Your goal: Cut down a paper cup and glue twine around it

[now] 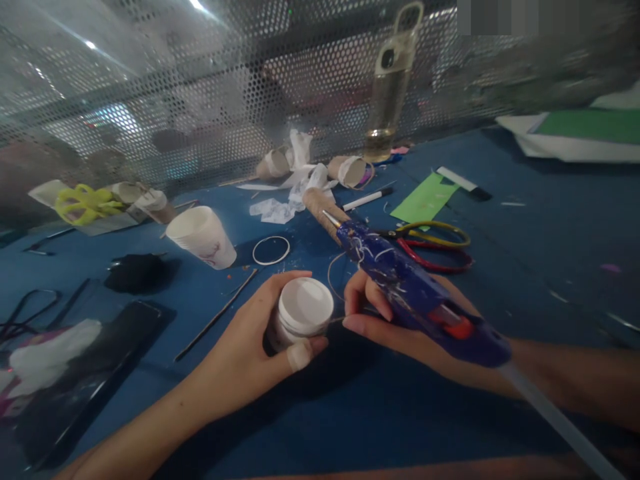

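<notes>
With our left hand point(245, 353) we hold a small cup point(303, 310) low over the blue table point(350, 413), and its white round bottom is turned up toward us. We cannot tell if it touches the table. The fingers are curled around its side, and the thumb, which has a pale strip on its tip, presses on the near rim. Our right hand point(400, 333) is just beside it, with the fingers wrapped closed around a blue glue gun point(400, 277). The gun is tilted, with its metal tip pointing away from us toward a cardboard tube point(320, 207). A clear glue stick point(550, 417) comes out of its back. Behind the gun lie scissors point(435, 247) with red and yellow handles. To the left, a white paper cup point(203, 237) lies tilted near a thin white ring point(271, 250).
</notes>
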### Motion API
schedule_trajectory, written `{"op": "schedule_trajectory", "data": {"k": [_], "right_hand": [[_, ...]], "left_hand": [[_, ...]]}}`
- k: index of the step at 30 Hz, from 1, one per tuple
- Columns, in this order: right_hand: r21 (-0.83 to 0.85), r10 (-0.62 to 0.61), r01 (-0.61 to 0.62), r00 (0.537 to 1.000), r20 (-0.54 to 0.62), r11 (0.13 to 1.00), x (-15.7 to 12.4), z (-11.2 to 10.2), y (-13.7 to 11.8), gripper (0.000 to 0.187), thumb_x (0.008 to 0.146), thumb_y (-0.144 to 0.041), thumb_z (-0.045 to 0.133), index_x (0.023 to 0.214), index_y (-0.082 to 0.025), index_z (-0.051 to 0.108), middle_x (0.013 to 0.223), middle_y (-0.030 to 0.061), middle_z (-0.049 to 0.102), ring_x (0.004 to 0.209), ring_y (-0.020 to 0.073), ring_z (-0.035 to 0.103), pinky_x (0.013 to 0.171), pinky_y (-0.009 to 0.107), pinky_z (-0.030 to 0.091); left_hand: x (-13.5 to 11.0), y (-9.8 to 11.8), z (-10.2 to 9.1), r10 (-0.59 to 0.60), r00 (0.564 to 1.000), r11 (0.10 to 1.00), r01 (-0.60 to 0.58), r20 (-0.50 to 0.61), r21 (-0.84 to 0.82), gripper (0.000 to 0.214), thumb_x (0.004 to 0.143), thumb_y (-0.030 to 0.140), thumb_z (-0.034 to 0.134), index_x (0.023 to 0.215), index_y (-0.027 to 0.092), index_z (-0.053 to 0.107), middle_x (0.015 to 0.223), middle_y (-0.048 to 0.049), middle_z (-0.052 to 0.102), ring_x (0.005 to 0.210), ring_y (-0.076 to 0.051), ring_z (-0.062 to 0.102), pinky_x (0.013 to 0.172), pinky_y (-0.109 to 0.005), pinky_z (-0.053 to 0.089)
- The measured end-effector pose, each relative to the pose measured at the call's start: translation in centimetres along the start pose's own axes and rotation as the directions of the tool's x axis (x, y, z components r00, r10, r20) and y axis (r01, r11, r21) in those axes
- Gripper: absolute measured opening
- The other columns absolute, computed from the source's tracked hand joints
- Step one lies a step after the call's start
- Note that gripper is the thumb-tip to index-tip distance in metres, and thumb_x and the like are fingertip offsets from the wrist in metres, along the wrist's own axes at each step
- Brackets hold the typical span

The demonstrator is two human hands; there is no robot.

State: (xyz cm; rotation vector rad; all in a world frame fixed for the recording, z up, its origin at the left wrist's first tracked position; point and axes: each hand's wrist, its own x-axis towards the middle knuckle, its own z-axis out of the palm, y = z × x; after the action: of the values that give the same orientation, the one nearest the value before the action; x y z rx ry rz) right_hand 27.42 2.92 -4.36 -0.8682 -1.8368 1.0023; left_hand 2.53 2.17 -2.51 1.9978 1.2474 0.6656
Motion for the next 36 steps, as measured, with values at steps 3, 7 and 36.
{"op": "schedule_trajectory", "data": {"k": [3,7,36], "right_hand": [[0.025,0.017,-0.017,1.000,0.027,1.000,0.21,-0.06,-0.13,0.037,0.094,-0.026,0.074,0.073,-0.023,0.044,0.085,-0.0027,0.066,0.073,0.0114,0.059,0.070,0.025,0.054],[0.076,0.038,-0.040,0.999,0.031,0.996,0.40,-0.11,-0.27,0.038,0.093,-0.023,0.074,0.071,-0.023,0.043,0.083,-0.0027,0.064,0.071,0.0110,0.058,0.068,0.025,0.054],[0.205,0.070,-0.092,0.991,0.115,0.974,0.23,-0.61,-0.46,0.037,0.094,-0.022,0.074,0.073,-0.023,0.044,0.084,-0.0034,0.063,0.074,0.0105,0.057,0.071,0.025,0.053]], "left_hand": [[0.07,0.24,-0.15,-0.021,0.998,0.998,0.025,0.059,-0.062,0.062,0.090,0.046,0.079,0.143,0.028,0.052,0.141,-0.0053,0.063,0.126,-0.029,0.062,0.106,-0.037,0.051],[0.16,0.44,-0.09,-0.057,0.995,0.985,0.070,0.085,-0.156,0.060,0.089,0.046,0.081,0.140,0.029,0.054,0.133,-0.0033,0.065,0.118,-0.026,0.064,0.102,-0.034,0.052],[0.23,-0.23,-0.10,-0.086,0.942,0.845,0.241,0.325,-0.477,0.056,0.087,0.041,0.085,0.137,0.033,0.060,0.124,0.0002,0.069,0.113,-0.022,0.065,0.096,-0.028,0.054]]}}
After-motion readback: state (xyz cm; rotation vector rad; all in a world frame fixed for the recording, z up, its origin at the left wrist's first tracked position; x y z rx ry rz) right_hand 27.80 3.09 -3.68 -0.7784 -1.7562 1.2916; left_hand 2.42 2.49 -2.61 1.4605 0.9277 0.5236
